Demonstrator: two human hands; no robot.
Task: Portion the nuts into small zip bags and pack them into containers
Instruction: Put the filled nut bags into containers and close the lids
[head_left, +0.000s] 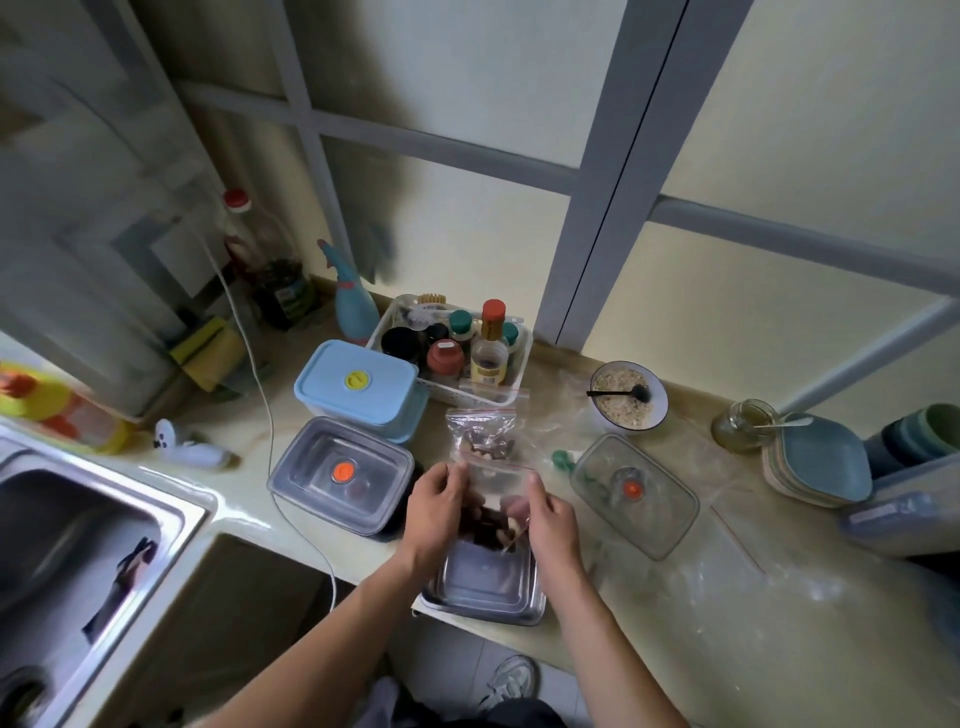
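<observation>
A small clear zip bag (493, 499) with a red seal line and dark nuts in its bottom hangs between both hands. My left hand (435, 506) pinches its top left corner, and my right hand (549, 514) pinches its right side. Right under the bag sits an open clear container (485, 584) at the counter's front edge. Behind the hands lies a second zip bag (483, 431) with nuts in it. A lidded clear container (340, 475) with an orange valve stands to the left. A loose clear lid (636, 493) lies to the right.
A blue lidded box (358, 387) and a white basket of bottles (457, 348) stand behind. A bowl of oats with a spoon (626, 397), a jar (745, 423) and stacked plates (821, 460) are at the right. A steel sink (78, 525) is at the left, and a white cable (270, 415) crosses the counter.
</observation>
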